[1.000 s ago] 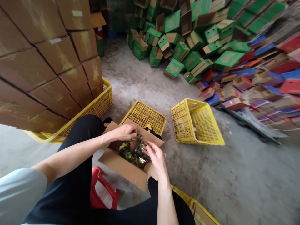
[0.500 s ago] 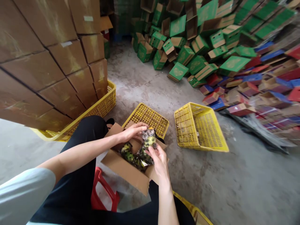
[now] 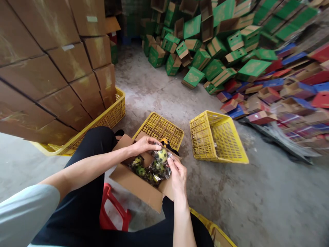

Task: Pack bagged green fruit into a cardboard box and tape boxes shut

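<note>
The concrete floor carries stacked brown cartons in a yellow basket at the left, a heap of green boxes at the far side, and a second yellow basket on its own, right of centre. An open carton sits between the person's knees; what supports it cannot be seen.

The wrapped ball, yellow-green with dark spots, is above the carton's opening, between both hands. Left hand: grip closed on the upper left of the clear wrapper. Right hand: grip closed on the right side, thumb and fingertips pinching. More wrapped pieces lie in the carton below.

Handling: the ball is probably light and somewhat soft; the film looks slick and thin, and may tear. Take hold of the ball's body through the film, or of a gathered edge.

Change: one second earlier, both hands are down at the carton's contents and no ball is raised. Half a second earlier, the right thumb sits lower on the packet; now it is beside the ball.
</note>
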Action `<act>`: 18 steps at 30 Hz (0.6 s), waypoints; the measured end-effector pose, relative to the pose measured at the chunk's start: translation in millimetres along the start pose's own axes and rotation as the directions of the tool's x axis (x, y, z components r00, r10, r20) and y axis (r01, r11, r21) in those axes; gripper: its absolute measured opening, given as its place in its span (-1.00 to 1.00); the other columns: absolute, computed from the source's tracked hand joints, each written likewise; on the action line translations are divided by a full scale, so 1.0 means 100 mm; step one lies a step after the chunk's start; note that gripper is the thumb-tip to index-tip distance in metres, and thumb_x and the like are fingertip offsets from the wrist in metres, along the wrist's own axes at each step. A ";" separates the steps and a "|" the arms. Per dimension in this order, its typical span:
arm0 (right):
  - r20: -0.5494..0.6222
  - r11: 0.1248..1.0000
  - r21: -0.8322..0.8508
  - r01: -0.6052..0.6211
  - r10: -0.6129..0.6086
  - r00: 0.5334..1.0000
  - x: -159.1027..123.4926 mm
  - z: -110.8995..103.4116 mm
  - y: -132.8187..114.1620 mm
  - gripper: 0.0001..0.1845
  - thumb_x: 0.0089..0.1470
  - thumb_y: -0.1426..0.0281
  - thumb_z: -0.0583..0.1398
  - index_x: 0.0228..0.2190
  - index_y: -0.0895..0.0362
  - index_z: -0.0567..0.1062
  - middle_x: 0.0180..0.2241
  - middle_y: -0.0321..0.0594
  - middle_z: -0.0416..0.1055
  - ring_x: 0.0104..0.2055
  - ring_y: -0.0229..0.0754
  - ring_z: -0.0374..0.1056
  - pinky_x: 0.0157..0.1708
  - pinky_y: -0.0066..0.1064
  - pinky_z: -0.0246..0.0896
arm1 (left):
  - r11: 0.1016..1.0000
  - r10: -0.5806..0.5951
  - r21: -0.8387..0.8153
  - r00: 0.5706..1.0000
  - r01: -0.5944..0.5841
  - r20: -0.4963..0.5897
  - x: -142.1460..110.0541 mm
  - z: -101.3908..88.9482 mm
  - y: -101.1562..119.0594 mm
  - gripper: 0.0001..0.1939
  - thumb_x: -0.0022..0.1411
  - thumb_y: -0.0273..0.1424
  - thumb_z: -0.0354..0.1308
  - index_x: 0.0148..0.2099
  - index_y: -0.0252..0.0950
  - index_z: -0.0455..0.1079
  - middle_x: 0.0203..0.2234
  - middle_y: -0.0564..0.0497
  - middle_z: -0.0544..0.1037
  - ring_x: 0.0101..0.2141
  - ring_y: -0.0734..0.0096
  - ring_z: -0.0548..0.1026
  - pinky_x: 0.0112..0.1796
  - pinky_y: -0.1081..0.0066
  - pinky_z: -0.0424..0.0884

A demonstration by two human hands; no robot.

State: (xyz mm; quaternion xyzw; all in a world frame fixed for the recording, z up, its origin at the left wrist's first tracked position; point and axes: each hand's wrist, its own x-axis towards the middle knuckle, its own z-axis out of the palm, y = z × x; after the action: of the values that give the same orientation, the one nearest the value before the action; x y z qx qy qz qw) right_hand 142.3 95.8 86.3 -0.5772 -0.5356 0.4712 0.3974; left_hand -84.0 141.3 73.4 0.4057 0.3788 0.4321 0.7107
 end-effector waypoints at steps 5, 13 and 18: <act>-0.069 0.973 0.186 -0.139 0.154 0.986 -0.01 0.02 0.03 -0.54 0.01 0.06 0.41 -0.16 0.12 0.71 -0.07 -0.07 0.63 -0.19 -0.04 0.51 -0.32 -0.32 0.44 | 1.000 -0.005 0.021 0.999 0.006 -0.038 0.02 -0.04 -0.05 -0.50 0.02 -0.10 0.51 -0.11 -0.37 0.66 -0.31 -0.08 0.68 -0.36 0.39 0.55 -0.24 0.43 0.41; -0.127 0.955 0.261 -0.140 0.177 0.976 0.01 -0.01 0.06 -0.54 -0.06 0.07 0.45 -0.20 0.13 0.72 -0.07 -0.04 0.64 -0.16 -0.02 0.55 -0.25 -0.26 0.52 | 0.999 -0.032 0.015 0.993 0.034 -0.118 0.02 -0.03 0.04 -0.43 -0.03 0.03 0.50 -0.23 -0.41 0.63 -0.46 -0.03 0.60 -0.47 0.48 0.46 -0.37 0.48 0.36; -0.121 0.986 0.160 -0.038 0.058 0.991 0.02 -0.04 0.11 -0.54 0.06 0.06 0.38 -0.13 0.13 0.70 0.02 0.00 0.60 -0.11 0.02 0.55 -0.20 -0.19 0.55 | 0.996 0.033 0.090 0.992 -0.022 -0.126 0.02 -0.03 0.04 -0.44 0.04 0.04 0.45 -0.23 -0.41 0.61 -0.51 0.03 0.53 -0.49 0.53 0.40 -0.39 0.51 0.31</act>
State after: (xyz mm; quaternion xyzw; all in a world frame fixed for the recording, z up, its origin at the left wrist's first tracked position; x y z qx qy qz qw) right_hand 149.0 97.1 76.9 -0.5852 -0.4568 0.4841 0.4631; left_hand -87.3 145.4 74.8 0.4137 0.4364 0.4497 0.6605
